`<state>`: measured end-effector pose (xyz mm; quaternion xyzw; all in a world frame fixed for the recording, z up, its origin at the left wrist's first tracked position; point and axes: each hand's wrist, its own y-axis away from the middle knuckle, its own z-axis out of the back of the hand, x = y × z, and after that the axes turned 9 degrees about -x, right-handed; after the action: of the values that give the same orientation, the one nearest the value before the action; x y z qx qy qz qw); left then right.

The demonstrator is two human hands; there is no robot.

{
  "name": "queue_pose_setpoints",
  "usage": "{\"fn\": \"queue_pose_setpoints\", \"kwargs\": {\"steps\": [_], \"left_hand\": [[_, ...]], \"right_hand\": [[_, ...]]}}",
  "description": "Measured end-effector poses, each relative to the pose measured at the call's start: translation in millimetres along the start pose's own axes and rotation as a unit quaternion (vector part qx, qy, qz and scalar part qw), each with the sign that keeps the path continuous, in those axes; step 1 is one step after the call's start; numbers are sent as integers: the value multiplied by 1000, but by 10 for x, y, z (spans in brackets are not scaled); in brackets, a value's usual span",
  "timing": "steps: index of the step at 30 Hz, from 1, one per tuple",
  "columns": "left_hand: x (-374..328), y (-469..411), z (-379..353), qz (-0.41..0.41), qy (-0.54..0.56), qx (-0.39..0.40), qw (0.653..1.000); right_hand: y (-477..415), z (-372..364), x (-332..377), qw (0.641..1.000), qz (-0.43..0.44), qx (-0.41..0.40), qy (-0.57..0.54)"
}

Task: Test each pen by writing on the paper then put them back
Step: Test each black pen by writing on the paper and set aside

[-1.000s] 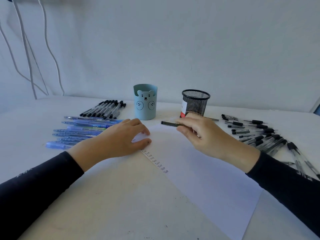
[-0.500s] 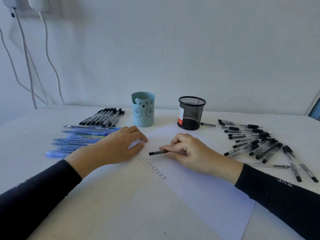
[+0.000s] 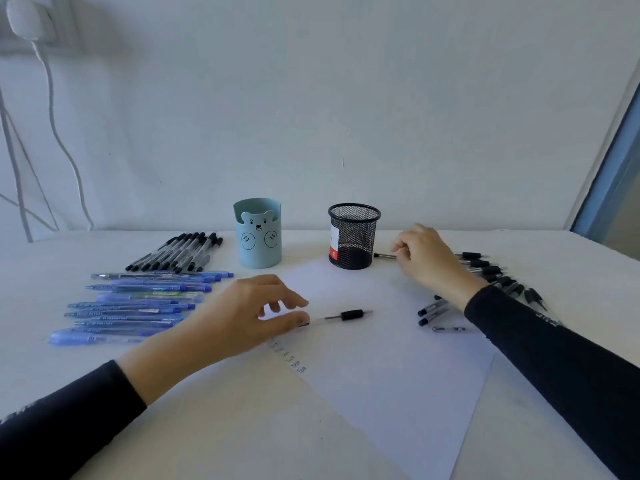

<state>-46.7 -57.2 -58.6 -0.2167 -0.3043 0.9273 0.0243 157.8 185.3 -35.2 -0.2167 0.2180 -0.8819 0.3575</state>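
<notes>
Across the table (image 3: 207,427), the right hand (image 3: 424,259) has left the paper (image 3: 381,375), where it held a pen half a second ago. It has reached to the far right, beside the mesh cup (image 3: 353,237). Its fingers are curled round the end of the next pen (image 3: 383,255), which lies on the table just beside that cup.

The left hand (image 3: 249,315) has come off the sheet's edge and turned toward the tested pen (image 3: 341,315). That pen now lies loose on the paper, well apart from the right hand. The thumb touches its rear end, and the fingers are bent above it with a gap, not closed on it.

I judge that one test is finished. The written words (image 3: 291,358) sit in a column just below the left hand, the tested pen has yet to be put back, and a fresh round is starting.
</notes>
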Motion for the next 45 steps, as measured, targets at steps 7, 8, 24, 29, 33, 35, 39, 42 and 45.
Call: {"fn": "queue_pose_setpoints", "kwargs": {"steps": [7, 8, 24, 29, 33, 35, 39, 42, 45], "left_hand": [[-31, 26, -54, -60, -17, 17, 998], [-22, 15, -36, -63, -18, 12, 998], [809, -489, 529, 294, -146, -174, 928], [892, -569, 281, 286, -271, -86, 915], [915, -632, 247, 284, -337, -55, 896], [926, -642, 238, 286, -364, -34, 885], [930, -649, 246, 289, -385, -27, 876], [936, -656, 257, 300, -384, -27, 873], [932, -665, 243, 300, -403, -15, 864]], "right_hand": [[-54, -193, -253, 988, 25, 67, 134], [-55, -195, -266, 987, 31, 63, 144], [286, 392, 643, 963, -5, -113, -245], [499, 325, 906, 962, 14, -14, -271], [578, 202, 918, 951, 27, -4, -308], [573, 203, 903, 941, 42, 4, -335], [551, 264, 920, 920, 74, 75, -379], [571, 218, 942, 913, 96, 75, -390], [617, 245, 999, 891, 42, 117, -436]]}}
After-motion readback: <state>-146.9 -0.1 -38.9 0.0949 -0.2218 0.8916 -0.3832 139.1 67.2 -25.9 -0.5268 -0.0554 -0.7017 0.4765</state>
